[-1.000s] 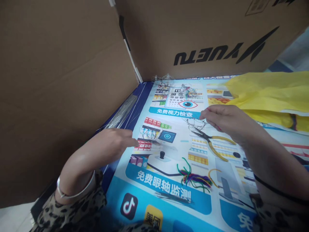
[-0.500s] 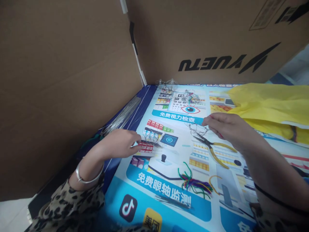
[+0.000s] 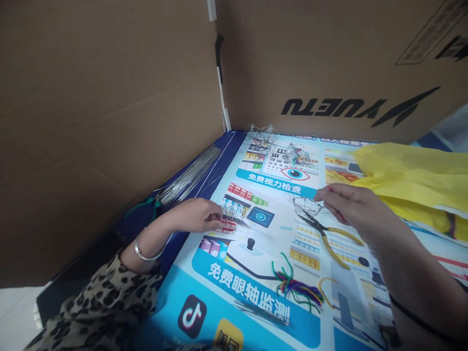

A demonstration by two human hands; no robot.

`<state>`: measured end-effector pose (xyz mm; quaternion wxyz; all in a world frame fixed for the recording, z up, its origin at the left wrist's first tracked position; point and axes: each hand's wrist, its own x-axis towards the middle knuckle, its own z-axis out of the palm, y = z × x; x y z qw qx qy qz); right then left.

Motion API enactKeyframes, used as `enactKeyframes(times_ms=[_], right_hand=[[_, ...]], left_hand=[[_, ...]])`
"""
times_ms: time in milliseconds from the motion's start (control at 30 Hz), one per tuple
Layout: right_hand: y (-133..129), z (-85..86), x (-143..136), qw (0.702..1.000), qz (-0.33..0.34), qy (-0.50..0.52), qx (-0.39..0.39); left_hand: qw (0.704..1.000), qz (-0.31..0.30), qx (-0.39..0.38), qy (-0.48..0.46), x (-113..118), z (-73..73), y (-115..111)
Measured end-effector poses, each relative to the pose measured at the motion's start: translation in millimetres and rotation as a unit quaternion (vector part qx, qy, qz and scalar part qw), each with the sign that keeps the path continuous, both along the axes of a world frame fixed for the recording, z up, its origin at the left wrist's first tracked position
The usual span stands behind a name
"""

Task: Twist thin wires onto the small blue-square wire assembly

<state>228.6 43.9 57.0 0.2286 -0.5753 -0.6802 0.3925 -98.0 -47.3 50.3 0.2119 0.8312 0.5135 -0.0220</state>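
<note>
My left hand [image 3: 195,215], with a silver bangle at its wrist, has thumb and fingers pinched at the edge of a small wire frame [image 3: 235,209] with pale blue in it. My right hand [image 3: 345,201] is raised to the right, its fingertips pressed together; anything thin between them is too fine to make out. Just below it lies a second bent wire frame [image 3: 306,204]. Long-nose pliers [image 3: 323,230] with yellow handles rest near it, their jaws pointing left.
A bundle of straight wires [image 3: 192,175] and a green-handled tool [image 3: 148,207] lie at the left. Further wire tangles [image 3: 298,153] sit at the back. Coloured yarn [image 3: 298,285] and cut dark wires [image 3: 261,312] lie in front. Yellow fabric [image 3: 420,175] lies right; cardboard walls [image 3: 321,53] enclose the back.
The camera view has shifted slightly. My left fingers have closed together at the blue wire frame. My right hand stays pinched in about the same place over the table.
</note>
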Motion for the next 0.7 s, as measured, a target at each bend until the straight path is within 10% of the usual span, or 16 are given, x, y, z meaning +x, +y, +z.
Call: enactKeyframes(times_ms=[700], right_hand=[[-1.7,2.6,-0.5,1.0,0.009,0.006,0.009]], left_hand=[[0.987,0.065,-0.046,-0.137,-17.6,-19.2,1.0]])
